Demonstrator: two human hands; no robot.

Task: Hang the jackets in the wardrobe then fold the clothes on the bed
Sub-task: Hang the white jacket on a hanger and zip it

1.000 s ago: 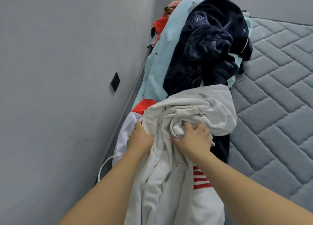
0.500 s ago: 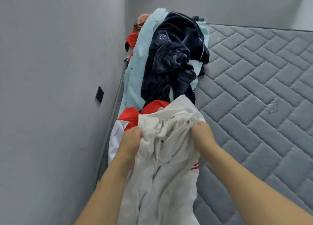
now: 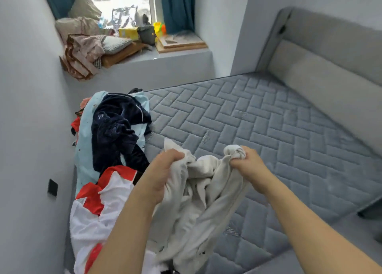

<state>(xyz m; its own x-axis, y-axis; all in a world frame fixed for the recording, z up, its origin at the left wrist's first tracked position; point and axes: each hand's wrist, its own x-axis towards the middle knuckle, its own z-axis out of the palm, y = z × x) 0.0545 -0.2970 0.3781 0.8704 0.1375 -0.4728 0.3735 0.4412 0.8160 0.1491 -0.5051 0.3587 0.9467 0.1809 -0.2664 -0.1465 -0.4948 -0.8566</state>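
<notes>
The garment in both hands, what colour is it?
Off-white, plain, seen in the head view: the garment.

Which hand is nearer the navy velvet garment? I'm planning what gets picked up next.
Left. The left hand grips the white garment just beside the navy velvet garment; the right hand grips the white garment farther off, over the bare mattress.

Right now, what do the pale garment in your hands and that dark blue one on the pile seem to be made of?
The pale garment looks like soft matte cotton jersey or fleece: it bunches in thick, limp folds. The dark blue garment looks like velour or plush: its folds carry a soft sheen. Neither is certain from looks alone.
</notes>
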